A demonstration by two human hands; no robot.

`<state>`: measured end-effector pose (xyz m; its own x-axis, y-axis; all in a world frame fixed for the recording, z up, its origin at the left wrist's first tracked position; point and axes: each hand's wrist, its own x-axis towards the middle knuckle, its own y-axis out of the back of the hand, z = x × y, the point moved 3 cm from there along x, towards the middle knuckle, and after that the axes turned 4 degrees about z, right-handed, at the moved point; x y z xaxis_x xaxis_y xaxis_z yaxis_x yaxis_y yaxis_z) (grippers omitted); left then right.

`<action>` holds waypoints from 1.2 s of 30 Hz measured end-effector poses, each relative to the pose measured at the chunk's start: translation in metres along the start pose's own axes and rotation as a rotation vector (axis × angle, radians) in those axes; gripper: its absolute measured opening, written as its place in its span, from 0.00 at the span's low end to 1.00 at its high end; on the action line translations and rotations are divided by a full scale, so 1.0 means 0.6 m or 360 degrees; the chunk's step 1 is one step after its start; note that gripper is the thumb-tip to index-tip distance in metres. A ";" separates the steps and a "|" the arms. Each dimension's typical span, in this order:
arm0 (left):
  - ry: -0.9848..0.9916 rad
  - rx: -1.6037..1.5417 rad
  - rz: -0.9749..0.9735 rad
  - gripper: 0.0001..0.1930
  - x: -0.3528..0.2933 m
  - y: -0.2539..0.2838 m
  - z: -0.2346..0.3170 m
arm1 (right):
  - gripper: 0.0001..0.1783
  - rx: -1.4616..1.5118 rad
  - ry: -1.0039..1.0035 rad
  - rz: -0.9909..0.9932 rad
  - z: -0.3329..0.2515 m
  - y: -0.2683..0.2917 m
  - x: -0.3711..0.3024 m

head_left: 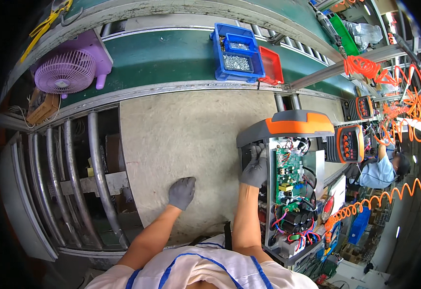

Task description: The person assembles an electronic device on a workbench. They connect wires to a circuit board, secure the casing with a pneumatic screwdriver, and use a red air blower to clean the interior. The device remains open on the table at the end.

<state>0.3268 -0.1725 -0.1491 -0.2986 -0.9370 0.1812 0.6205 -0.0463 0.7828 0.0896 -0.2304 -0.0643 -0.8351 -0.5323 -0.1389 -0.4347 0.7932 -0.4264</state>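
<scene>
An orange and grey electrical machine [292, 126] stands at the right with its cover off. Its green circuit board [287, 168], coloured wires and black capacitors [301, 220] lie exposed. My right hand [255, 169], in a grey glove, reaches to the machine's near left side, its fingers bent against the frame just under the orange and grey panel; the fingertips are partly hidden. Over the pale board [196, 125] my left hand [182, 193], also gloved in grey, is curled into a loose fist, apart from the machine. Nothing shows in it.
Metal rollers [102, 178] run along the left. Beyond the board, a green conveyor [162, 60] carries a purple fan [71, 67], blue bins of small metal parts [237, 62] and a red bin [271, 65]. More machines [349, 144], orange coiled hoses [364, 207] and a co-worker [378, 171] are at right.
</scene>
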 end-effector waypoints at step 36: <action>-0.0017 -0.0089 0.0042 0.11 -0.012 -0.005 -0.005 | 0.04 0.0486 -0.0684 0.0029 0.034 0.002 0.023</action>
<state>0.3294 -0.1667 -0.1544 -0.2892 -0.9344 0.2079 0.6679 -0.0414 0.7431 0.0845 -0.2426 -0.0848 -0.6001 -0.6433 -0.4754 -0.2496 0.7153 -0.6528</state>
